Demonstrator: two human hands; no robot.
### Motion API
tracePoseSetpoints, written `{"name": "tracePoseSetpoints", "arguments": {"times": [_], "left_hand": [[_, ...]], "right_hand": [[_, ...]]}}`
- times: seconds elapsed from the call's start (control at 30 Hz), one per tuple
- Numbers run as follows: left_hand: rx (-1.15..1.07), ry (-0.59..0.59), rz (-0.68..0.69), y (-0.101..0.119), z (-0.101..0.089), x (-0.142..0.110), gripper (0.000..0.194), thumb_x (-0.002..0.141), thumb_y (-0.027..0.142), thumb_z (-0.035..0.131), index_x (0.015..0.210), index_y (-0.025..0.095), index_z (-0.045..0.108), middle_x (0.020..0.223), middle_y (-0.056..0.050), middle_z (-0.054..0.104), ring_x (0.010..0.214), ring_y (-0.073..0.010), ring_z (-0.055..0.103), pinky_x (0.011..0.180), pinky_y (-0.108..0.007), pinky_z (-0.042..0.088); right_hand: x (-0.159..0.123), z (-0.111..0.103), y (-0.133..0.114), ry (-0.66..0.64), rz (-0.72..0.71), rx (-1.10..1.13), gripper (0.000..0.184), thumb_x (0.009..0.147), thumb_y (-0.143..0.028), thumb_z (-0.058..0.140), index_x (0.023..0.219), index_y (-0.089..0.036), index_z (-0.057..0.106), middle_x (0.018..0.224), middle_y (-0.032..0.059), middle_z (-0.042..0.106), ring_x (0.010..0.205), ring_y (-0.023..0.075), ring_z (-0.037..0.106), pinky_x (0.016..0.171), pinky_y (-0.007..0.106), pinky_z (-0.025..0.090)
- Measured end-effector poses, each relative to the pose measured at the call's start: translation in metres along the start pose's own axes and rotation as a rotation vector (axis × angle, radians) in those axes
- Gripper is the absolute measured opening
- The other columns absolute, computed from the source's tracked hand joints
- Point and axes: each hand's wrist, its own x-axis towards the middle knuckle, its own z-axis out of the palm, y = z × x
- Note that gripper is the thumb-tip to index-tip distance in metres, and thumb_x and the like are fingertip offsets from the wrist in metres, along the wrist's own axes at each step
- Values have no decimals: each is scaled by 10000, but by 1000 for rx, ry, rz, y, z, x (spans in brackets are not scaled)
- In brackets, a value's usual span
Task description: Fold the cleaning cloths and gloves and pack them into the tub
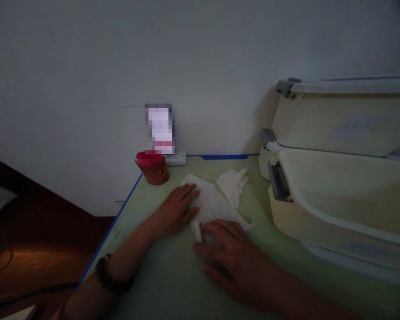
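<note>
A thin white sheet, like a tissue or napkin (208, 198), lies on the green tabletop with a small raised fold (196, 231) at its near edge. My left hand (176, 209) rests flat on the sheet's left side, fingers stretched out and holding nothing. At the near edge, my right hand (233, 253) is bent over the sheet. Its index fingertip touches the raised fold, while the thumb sits lower, apart from the index finger. Part of the sheet is hidden under the right hand. Just beyond lies a second crumpled white tissue (234, 184).
A small dark-red patterned basket (156, 173) with a red liner stands at the back left. Behind it a blurred-out phone (160, 129) leans upright on a white base (178, 158). Cream storage bins (286, 218) fill the right side. Blue edging (113, 226) marks the table's left edge.
</note>
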Motion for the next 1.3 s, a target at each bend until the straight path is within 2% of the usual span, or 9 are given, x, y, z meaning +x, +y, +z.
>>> {"name": "tracePoseSetpoints", "arguments": {"times": [0.1, 0.27, 0.43, 0.53, 0.73, 0.87, 1.03, 1.13, 1.3], "left_hand": [[5, -14, -11, 0, 0, 0, 488, 900, 386, 338, 1328, 151, 353, 1435, -121, 293, 1323, -243, 235, 1072, -467, 215], [-14, -15, -84, 1, -2, 1, 506, 913, 402, 279, 1344, 140, 321, 1434, -117, 296, 1326, -237, 228, 1070, -484, 198], [-9, 10, -99, 0, 0, 1, 494, 914, 386, 285, 1328, 122, 341, 1416, -132, 328, 1315, -249, 247, 1067, -491, 194], [-40, 57, -66, -2, 1, 2, 471, 898, 349, 348, 1304, 110, 366, 1384, -148, 366, 1297, -260, 270, 1062, -483, 212], [-199, 219, -43, 0, -13, 2, 182, 822, 239, 473, 952, 146, 559, 1002, -106, 542, 977, -210, 504, 890, -372, 420], [-270, 155, 37, 6, -19, 1, 117, 807, 198, 478, 880, 177, 567, 869, -53, 562, 859, -183, 521, 803, -338, 447], [-301, 85, 91, 11, -18, 3, 134, 809, 181, 483, 889, 189, 590, 896, -53, 587, 907, -187, 516, 853, -341, 423], [-309, 62, 99, 10, -18, 2, 147, 811, 200, 493, 909, 199, 603, 926, -53, 590, 932, -192, 517, 870, -348, 413], [-326, -15, 107, 6, -23, -1, 204, 808, 266, 529, 996, 212, 587, 1014, -59, 563, 1008, -198, 497, 925, -364, 382]], "right_hand": [[3, 0, -1, -8, -25, 8, 349, 883, -273, 417, 1221, -209, 480, 1214, 57, 520, 1136, 189, 404, 993, 388, 305], [3, -6, -6, 100, -103, 89, 291, 882, -160, 403, 1136, -167, 544, 1077, 50, 604, 1030, 154, 476, 945, 335, 354], [-1, -3, -5, 75, -56, 137, 293, 859, -193, 448, 1139, -191, 537, 885, 31, 627, 843, 148, 520, 835, 323, 410], [-1, -1, -3, 117, -43, 96, 246, 840, -205, 480, 1065, -197, 579, 853, 38, 606, 824, 159, 508, 806, 332, 410], [1, -2, 2, 140, -81, 17, 235, 838, -145, 476, 1027, -202, 602, 864, 43, 604, 824, 158, 502, 772, 312, 419], [0, 1, 4, 79, -137, -52, 285, 851, -111, 444, 1059, -236, 592, 925, 42, 617, 847, 162, 514, 781, 319, 422], [-1, 4, 5, 20, -46, -89, 325, 846, -115, 443, 1115, -239, 576, 1130, 53, 570, 981, 188, 488, 868, 353, 408], [-1, 3, 4, 11, -13, 3, 368, 851, -106, 423, 1189, -209, 529, 1128, 52, 576, 1003, 175, 482, 915, 354, 385], [-1, 0, -1, 100, 36, 260, 378, 841, -132, 454, 1205, -212, 516, 1132, 47, 571, 1072, 145, 455, 964, 326, 347]]}}
